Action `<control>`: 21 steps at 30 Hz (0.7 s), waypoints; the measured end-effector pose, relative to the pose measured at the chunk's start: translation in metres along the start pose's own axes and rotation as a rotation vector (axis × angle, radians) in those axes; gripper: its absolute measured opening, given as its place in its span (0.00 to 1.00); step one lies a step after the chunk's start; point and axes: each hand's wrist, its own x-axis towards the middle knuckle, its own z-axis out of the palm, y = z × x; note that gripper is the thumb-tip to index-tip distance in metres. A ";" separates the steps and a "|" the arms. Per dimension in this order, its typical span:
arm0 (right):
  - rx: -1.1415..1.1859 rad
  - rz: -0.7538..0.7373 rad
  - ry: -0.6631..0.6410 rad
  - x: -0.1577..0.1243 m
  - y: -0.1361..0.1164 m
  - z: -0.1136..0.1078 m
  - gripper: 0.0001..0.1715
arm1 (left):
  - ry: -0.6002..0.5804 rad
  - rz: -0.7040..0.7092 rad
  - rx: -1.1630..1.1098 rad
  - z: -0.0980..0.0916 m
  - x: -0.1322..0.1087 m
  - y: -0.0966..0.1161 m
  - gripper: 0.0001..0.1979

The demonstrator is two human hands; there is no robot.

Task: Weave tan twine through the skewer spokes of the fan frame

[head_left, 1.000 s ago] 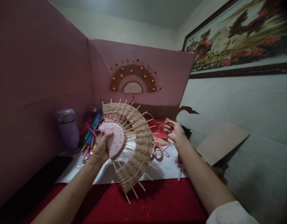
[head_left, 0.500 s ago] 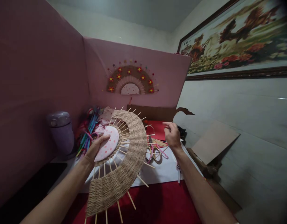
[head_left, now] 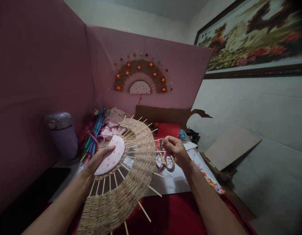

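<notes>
A woven half-circle fan (head_left: pixel 143 153) of tan cord on thin sticks is held up in front of me, tilted, its lower end cut off by the frame. My left hand (head_left: pixel 99 158) grips its dotted white-and-pink centre (head_left: pixel 114 155), thumb on top and the other fingers hidden behind. Just right of the woven band, my right hand (head_left: pixel 174 148) has its fingers pinched together near the stick tips. A thin strand seems to run from the band's edge to those fingers; it is too small to make out. Scissors (head_left: pixel 165 161) lie behind the fan on the white table surface (head_left: pixel 175 182).
A finished fan with red flowers (head_left: pixel 140 73) hangs on the pink board (head_left: pixel 175 68). At left stand a purple bottle (head_left: pixel 64 137) and colourful strips (head_left: pixel 95 130). Red paper (head_left: pixel 168 130) and a blue yarn ball (head_left: pixel 182 134) lie behind my right hand.
My right hand has moved down and left, closer to the fan's edge, and its fingers have closed together. The fan sits slightly lower. The view has shifted, showing flower pieces at the right.
</notes>
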 end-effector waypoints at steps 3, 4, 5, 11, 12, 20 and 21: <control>-0.016 -0.035 0.060 -0.003 0.001 -0.003 0.15 | -0.002 -0.001 0.007 -0.002 0.005 -0.002 0.09; -0.022 -0.047 0.082 -0.004 0.001 -0.003 0.15 | -0.002 -0.010 0.000 -0.003 0.007 -0.003 0.10; -0.029 -0.059 0.101 -0.004 0.002 -0.003 0.15 | 0.001 -0.022 -0.012 -0.003 0.007 -0.003 0.10; -0.128 -0.102 0.210 -0.001 0.007 -0.003 0.14 | 0.018 -0.047 -0.009 0.000 0.004 -0.001 0.13; -0.129 -0.108 0.232 0.000 0.008 -0.003 0.14 | 0.013 -0.050 -0.006 0.000 0.004 -0.001 0.14; -0.109 -0.165 0.377 0.003 0.016 -0.006 0.14 | -0.005 -0.091 -0.024 -0.001 0.009 -0.005 0.15; -0.116 -0.165 0.393 0.003 0.017 -0.006 0.14 | -0.012 -0.087 -0.021 -0.001 0.010 -0.005 0.16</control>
